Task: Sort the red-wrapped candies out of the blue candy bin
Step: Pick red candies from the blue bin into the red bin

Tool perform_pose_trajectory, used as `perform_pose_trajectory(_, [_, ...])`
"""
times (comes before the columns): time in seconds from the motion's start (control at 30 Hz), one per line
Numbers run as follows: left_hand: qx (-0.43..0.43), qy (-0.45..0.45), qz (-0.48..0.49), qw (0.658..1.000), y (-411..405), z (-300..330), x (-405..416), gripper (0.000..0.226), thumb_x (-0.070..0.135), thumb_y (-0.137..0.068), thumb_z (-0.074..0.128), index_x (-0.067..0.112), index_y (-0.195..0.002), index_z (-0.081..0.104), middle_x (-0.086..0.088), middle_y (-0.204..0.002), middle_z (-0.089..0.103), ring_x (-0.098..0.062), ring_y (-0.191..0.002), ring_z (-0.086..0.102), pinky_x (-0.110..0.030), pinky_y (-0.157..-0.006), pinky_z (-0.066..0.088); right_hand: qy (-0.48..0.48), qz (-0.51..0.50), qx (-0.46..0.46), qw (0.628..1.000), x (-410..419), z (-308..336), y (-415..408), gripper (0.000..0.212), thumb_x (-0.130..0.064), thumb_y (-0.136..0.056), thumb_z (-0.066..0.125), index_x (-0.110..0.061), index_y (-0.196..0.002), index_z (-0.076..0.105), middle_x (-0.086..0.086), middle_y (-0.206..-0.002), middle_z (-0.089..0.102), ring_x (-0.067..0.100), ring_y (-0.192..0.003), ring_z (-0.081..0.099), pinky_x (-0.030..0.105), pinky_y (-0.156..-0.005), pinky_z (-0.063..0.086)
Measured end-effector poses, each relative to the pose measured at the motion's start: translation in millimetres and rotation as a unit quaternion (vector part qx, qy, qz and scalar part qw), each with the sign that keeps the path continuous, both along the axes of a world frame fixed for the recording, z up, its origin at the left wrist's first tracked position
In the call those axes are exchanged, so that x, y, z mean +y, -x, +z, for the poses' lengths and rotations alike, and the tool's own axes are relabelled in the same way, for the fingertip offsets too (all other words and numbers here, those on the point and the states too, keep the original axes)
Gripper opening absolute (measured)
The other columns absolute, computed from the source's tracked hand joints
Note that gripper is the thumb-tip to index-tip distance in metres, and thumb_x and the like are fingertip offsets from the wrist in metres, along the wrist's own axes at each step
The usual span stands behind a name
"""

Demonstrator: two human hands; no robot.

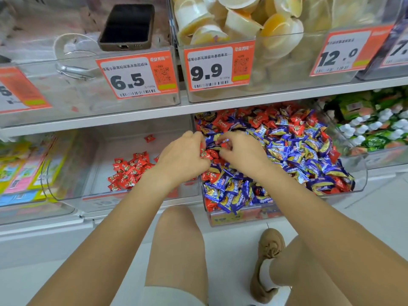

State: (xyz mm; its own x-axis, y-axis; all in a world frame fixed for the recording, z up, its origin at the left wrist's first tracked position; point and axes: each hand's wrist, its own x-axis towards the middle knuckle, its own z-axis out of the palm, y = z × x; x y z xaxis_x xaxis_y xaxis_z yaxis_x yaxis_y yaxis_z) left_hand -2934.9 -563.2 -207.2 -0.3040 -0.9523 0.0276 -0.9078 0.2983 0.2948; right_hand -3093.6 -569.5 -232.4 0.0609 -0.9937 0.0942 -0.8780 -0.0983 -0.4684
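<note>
Red-wrapped candies (223,123) lie scattered through the blue-wrapped candies (295,151) that fill the clear bin (359,171) on the lower shelf, thickest toward its back and left side. Both hands are down at the bin's left edge, close together. The left hand (183,160) has its fingers curled around a clutch of red candies (206,153) bunched against the palm. The right hand (241,152) has its fingers bent in over the heap, pinching what looks like a red candy at the tips, though the wrapper is mostly hidden there. In the clear bin just to the left (66,191) sits a small pile of red candies (129,171) near the front, with one lone red candy (149,138) farther back. On the shelf above, a dark phone (127,26) rests on top of a bin behind a 6.5 price tag (132,76), beside a bin of jelly cups (234,18) tagged 9.9 (217,66)
</note>
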Motion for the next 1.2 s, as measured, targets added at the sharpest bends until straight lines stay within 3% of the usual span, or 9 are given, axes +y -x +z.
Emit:
perform_pose_trajectory(0.13, [-0.156,0.068,-0.015,0.985,11.9,-3.6,-8.9,0.041,0.051,-0.087,0.058,0.017,-0.109,0.063,-0.005,-0.106,0.057,-0.027,-0.096,0.059,-0.031,-0.064,0.035,0.042,-0.02,-0.172,0.984,20.2,18.3,19.1,0.019,-0.015,-0.092,0.044,-0.022,-0.086,0.06,-0.002,-0.093,0.049,0.011,-0.079,0.05,0.021,-0.064,0.038])
perform_pose_trajectory(0.27, [-0.166,0.078,-0.011,0.983,16.4,-4.7,-15.1,0.026,0.037,-0.088,0.061,0.016,-0.101,0.067,-0.003,-0.097,0.057,-0.026,-0.087,0.059,-0.031,-0.062,0.035,-0.044,0.073,-0.117,0.989,57.5,25.9,36.1,0.025,-0.012,-0.089,0.047,-0.02,-0.07,0.062,-0.001,-0.089,0.052,0.013,-0.083,0.052,0.034,-0.074,0.041])
perform_pose_trajectory(0.33, [-0.127,0.09,-0.005,0.988,15.4,-5.6,-11.1,0.026,0.037,-0.089,0.055,0.015,-0.099,0.066,-0.002,-0.094,0.053,-0.026,-0.085,0.058,-0.031,-0.062,0.034,-0.113,0.132,-0.033,0.984,67.4,18.9,42.8,0.003,-0.029,-0.084,0.063,-0.028,-0.083,0.065,-0.007,-0.088,0.051,0.007,-0.082,0.051,0.031,-0.075,0.041])
perform_pose_trajectory(0.43, [-0.022,0.107,0.032,0.993,11.3,-5.9,1.7,0.029,0.044,-0.09,0.052,0.019,-0.1,0.065,0.001,-0.093,0.051,-0.025,-0.086,0.057,-0.03,-0.064,0.035,-0.149,0.159,0.058,0.974,70.7,6.7,46.5,0.034,-0.056,-0.073,0.07,-0.035,-0.096,0.059,-0.009,-0.097,0.051,0.01,-0.086,0.053,0.033,-0.075,0.046])
perform_pose_trajectory(0.63, [0.204,0.012,0.074,0.976,-11.5,-5.1,25.0,0.013,0.04,-0.082,0.065,0.027,-0.084,0.061,0.006,-0.077,0.061,-0.007,-0.058,0.049,-0.028,-0.056,0.037,-0.04,0.101,0.122,0.987,57.4,1.3,35.6,0.031,-0.047,-0.081,0.067,-0.024,-0.099,0.055,-0.007,-0.092,0.04,0.017,-0.076,0.05,0.029,-0.061,0.034])
perform_pose_trajectory(0.83, [0.237,-0.017,0.029,0.971,-22.0,0.1,30.2,0.017,0.026,-0.089,0.053,0.036,-0.101,0.06,0.013,-0.086,0.066,-0.01,-0.047,0.05,-0.03,-0.055,0.045,0.02,0.1,0.066,0.993,49.3,21.0,10.5,0.026,-0.056,-0.086,0.056,-0.034,-0.096,0.065,-0.008,-0.096,0.047,0.014,-0.08,0.054,0.027,-0.059,0.033])
perform_pose_trajectory(0.97, [0.241,-0.025,0.041,0.969,-24.2,-1.0,32.5,0.014,0.024,-0.09,0.052,0.033,-0.093,0.062,0.005,-0.077,0.065,-0.005,-0.058,0.051,-0.028,-0.059,0.043,0.019,0.138,0.17,0.976,35.7,3.8,-17.0,0.034,-0.049,-0.092,0.051,-0.028,-0.112,0.068,0.0,-0.116,0.052,0.022,-0.09,0.06,0.027,-0.06,0.034])
perform_pose_trajectory(1.1, [0.3,-0.036,0.06,0.951,-29.5,-0.6,35.5,0.012,0.019,-0.089,0.055,0.026,-0.089,0.064,0.005,-0.067,0.057,0.0,-0.051,0.048,-0.011,-0.048,0.035,0.022,0.121,0.25,0.961,25.0,-10.9,-22.7,0.042,-0.052,-0.087,0.055,-0.018,-0.109,0.067,0.004,-0.141,0.043,0.025,-0.091,0.064,0.026,-0.057,0.034])
perform_pose_trajectory(1.2, [0.31,-0.029,0.052,0.949,-29.9,1.3,33.8,0.007,0.021,-0.089,0.057,0.025,-0.088,0.063,0.006,-0.069,0.058,0.0,-0.05,0.046,-0.014,-0.051,0.037,0.049,0.096,0.182,0.977,24.5,-7.6,-14.9,0.028,-0.039,-0.09,0.053,-0.019,-0.106,0.065,0.001,-0.122,0.052,0.024,-0.083,0.062,0.026,-0.057,0.036])
